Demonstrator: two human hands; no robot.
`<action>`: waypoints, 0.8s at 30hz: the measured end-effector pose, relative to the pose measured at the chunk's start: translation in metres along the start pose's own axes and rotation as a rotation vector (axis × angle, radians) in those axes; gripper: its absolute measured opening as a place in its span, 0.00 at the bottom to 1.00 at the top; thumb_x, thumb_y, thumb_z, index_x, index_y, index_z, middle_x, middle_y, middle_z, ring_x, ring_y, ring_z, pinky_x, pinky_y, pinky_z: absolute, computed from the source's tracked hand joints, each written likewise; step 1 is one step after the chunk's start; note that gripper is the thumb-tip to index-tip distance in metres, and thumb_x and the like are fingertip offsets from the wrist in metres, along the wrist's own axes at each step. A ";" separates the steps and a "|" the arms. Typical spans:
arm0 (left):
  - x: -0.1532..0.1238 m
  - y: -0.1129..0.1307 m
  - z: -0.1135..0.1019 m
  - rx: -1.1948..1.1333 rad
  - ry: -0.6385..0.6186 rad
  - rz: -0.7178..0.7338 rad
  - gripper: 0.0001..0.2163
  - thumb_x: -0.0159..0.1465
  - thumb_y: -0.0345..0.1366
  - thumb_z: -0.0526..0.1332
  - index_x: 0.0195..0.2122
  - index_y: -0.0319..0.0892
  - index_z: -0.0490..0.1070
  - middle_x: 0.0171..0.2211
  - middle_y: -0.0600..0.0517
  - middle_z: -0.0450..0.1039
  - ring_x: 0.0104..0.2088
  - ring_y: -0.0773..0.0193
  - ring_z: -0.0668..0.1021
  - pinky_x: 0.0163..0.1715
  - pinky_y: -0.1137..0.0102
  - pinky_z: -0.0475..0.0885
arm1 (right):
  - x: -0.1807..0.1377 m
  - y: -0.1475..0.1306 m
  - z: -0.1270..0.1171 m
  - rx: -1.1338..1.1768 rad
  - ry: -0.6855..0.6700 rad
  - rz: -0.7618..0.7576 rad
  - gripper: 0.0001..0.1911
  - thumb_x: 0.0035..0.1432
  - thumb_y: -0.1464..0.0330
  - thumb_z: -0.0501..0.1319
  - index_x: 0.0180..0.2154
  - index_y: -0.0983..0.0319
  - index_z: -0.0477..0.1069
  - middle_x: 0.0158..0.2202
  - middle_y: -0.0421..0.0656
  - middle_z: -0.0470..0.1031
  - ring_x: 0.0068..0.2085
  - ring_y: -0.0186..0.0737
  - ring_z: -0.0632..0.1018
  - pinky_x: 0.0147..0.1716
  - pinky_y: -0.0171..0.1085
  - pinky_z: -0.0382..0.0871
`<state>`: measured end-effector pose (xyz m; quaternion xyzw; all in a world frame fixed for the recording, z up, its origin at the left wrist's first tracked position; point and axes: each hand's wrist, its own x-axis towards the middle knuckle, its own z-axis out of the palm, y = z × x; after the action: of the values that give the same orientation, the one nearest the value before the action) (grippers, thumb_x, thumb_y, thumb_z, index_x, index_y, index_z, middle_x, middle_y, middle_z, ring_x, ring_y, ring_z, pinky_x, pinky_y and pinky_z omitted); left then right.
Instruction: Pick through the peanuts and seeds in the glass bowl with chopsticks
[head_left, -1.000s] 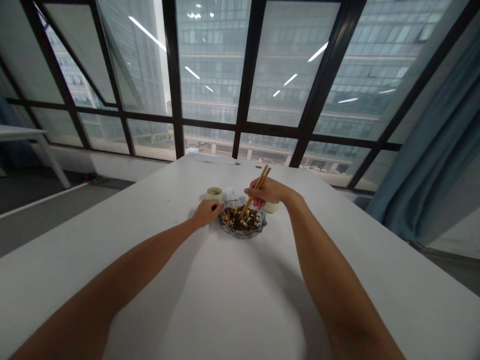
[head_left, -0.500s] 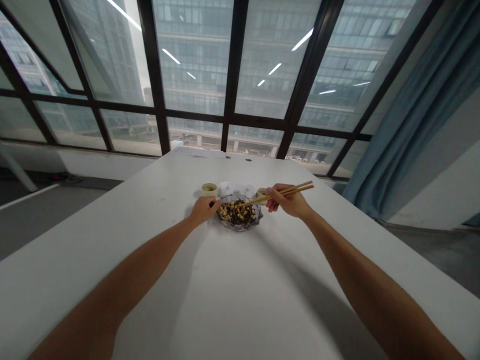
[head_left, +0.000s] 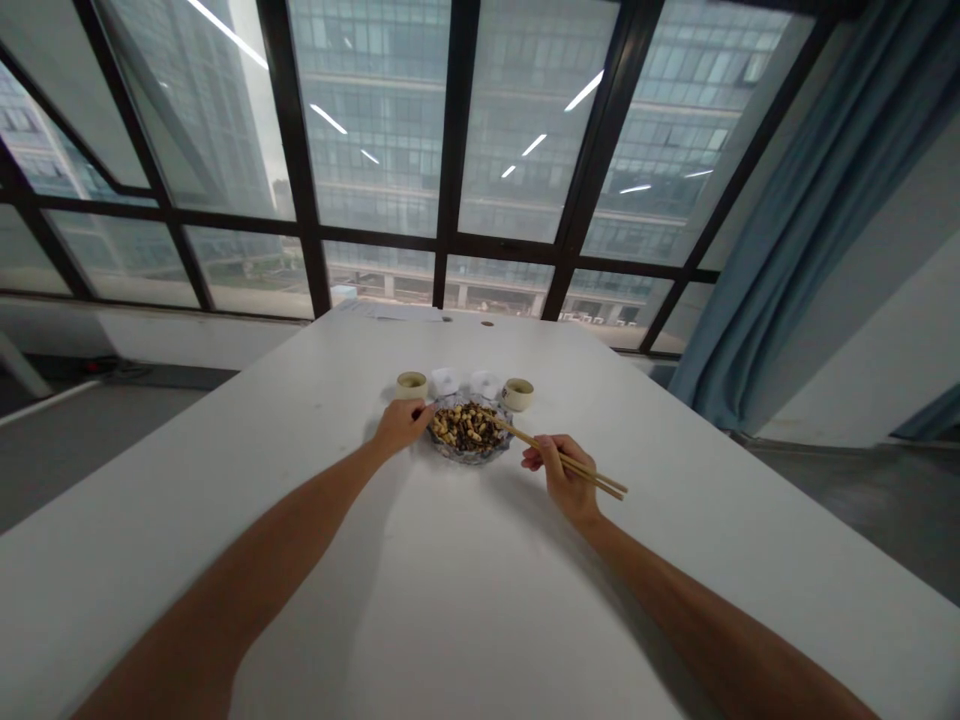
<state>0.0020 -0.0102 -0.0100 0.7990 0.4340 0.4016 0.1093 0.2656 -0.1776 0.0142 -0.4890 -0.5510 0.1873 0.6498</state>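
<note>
At the far left there is a grey floor (head_left: 75,440), and the slanted leg of another white table (head_left: 13,365) shows at the edge. Behind everything stands a big window (head_left: 375,120) with black frames. It shows an office building outside and reflects ceiling lights.

A long white table (head_left: 480,600) runs from the near edge to the window. Its surface is plain and matt. At its far end lie some flat papers (head_left: 390,312), too small to read.

The left hand (head_left: 401,425) rests on the table at the left rim of a glass bowl (head_left: 469,456). Its fingers are bent and touch the rim, but I cannot tell if they really pinch it. Just behind this hand stands a small beige cup (head_left: 411,384). To the right of it, behind the bowl, are two small white pieces (head_left: 444,380), too small to make out.

The bowl sits in the middle of the table, toward the far part, and holds a mix of dark and pale bits. A second beige cup (head_left: 517,393) stands just beyond its right side.

The right hand (head_left: 562,478) is near the bowl on its right, low over the table, and it is closed around a pair of wooden chopsticks (head_left: 577,466). Their tips point far-left and reach the right rim of the bowl.

At the right hangs a blue curtain (head_left: 787,200), beside a white wall (head_left: 862,360).
</note>
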 end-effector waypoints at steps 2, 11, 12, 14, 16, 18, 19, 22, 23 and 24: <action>0.000 0.000 0.000 0.002 -0.001 0.002 0.21 0.66 0.48 0.53 0.19 0.42 0.61 0.17 0.56 0.60 0.21 0.69 0.63 0.26 0.70 0.54 | -0.002 0.001 0.001 -0.011 -0.017 -0.001 0.25 0.60 0.44 0.62 0.30 0.61 0.73 0.25 0.45 0.81 0.23 0.41 0.81 0.24 0.39 0.77; -0.001 0.003 -0.002 0.000 -0.014 -0.002 0.20 0.66 0.47 0.53 0.19 0.42 0.62 0.17 0.56 0.62 0.22 0.68 0.64 0.26 0.70 0.54 | 0.001 0.002 0.000 0.150 0.072 0.145 0.25 0.55 0.45 0.67 0.31 0.62 0.73 0.24 0.45 0.80 0.22 0.40 0.80 0.22 0.38 0.76; -0.001 0.003 -0.002 0.001 -0.014 0.001 0.20 0.66 0.47 0.53 0.19 0.42 0.62 0.17 0.56 0.62 0.22 0.68 0.63 0.26 0.70 0.54 | 0.002 0.003 -0.001 0.193 0.104 0.187 0.26 0.54 0.45 0.68 0.31 0.62 0.73 0.24 0.44 0.80 0.22 0.40 0.80 0.22 0.38 0.76; -0.002 0.003 -0.001 -0.002 -0.016 0.007 0.21 0.66 0.47 0.53 0.19 0.42 0.60 0.17 0.56 0.61 0.21 0.68 0.63 0.26 0.70 0.53 | 0.005 0.005 -0.002 0.261 0.165 0.253 0.27 0.52 0.44 0.69 0.31 0.63 0.73 0.24 0.44 0.79 0.22 0.40 0.80 0.21 0.37 0.75; -0.001 0.003 -0.001 -0.006 -0.014 0.007 0.21 0.66 0.48 0.53 0.18 0.42 0.59 0.17 0.56 0.60 0.21 0.69 0.63 0.26 0.70 0.53 | 0.007 0.008 -0.004 0.293 0.198 0.281 0.28 0.51 0.43 0.69 0.31 0.63 0.73 0.24 0.45 0.79 0.22 0.40 0.80 0.21 0.37 0.75; -0.001 0.003 -0.001 -0.009 -0.012 0.008 0.21 0.66 0.48 0.53 0.18 0.42 0.59 0.17 0.56 0.59 0.21 0.69 0.62 0.26 0.70 0.53 | 0.008 0.008 -0.006 0.283 0.199 0.274 0.28 0.52 0.43 0.68 0.31 0.63 0.73 0.24 0.45 0.79 0.23 0.40 0.80 0.22 0.37 0.76; -0.001 0.003 -0.001 -0.009 -0.011 0.011 0.21 0.66 0.48 0.53 0.18 0.42 0.59 0.17 0.56 0.59 0.21 0.69 0.62 0.26 0.70 0.53 | 0.008 0.008 -0.007 0.265 0.192 0.258 0.28 0.52 0.43 0.68 0.31 0.63 0.73 0.24 0.45 0.79 0.22 0.40 0.80 0.22 0.37 0.76; -0.001 0.004 -0.003 -0.003 -0.021 0.020 0.21 0.66 0.47 0.53 0.19 0.42 0.58 0.17 0.56 0.58 0.21 0.69 0.62 0.26 0.70 0.52 | 0.009 0.007 -0.008 0.190 0.152 0.176 0.27 0.54 0.44 0.67 0.31 0.63 0.73 0.24 0.45 0.79 0.22 0.41 0.80 0.21 0.38 0.75; -0.001 0.004 -0.004 0.000 -0.024 0.020 0.21 0.66 0.47 0.53 0.19 0.43 0.58 0.17 0.56 0.58 0.21 0.69 0.62 0.26 0.70 0.52 | 0.009 0.007 -0.009 0.163 0.135 0.142 0.26 0.55 0.44 0.67 0.31 0.62 0.73 0.24 0.45 0.79 0.22 0.41 0.80 0.21 0.38 0.76; -0.001 0.005 -0.004 0.002 -0.025 0.019 0.21 0.66 0.47 0.52 0.19 0.43 0.58 0.16 0.57 0.58 0.21 0.69 0.62 0.26 0.70 0.53 | 0.009 0.007 -0.009 0.135 0.119 0.108 0.26 0.55 0.44 0.66 0.31 0.62 0.73 0.24 0.45 0.79 0.22 0.41 0.80 0.22 0.39 0.76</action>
<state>0.0014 -0.0144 -0.0053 0.8081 0.4254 0.3923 0.1102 0.2786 -0.1712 0.0135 -0.4835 -0.4705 0.2294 0.7016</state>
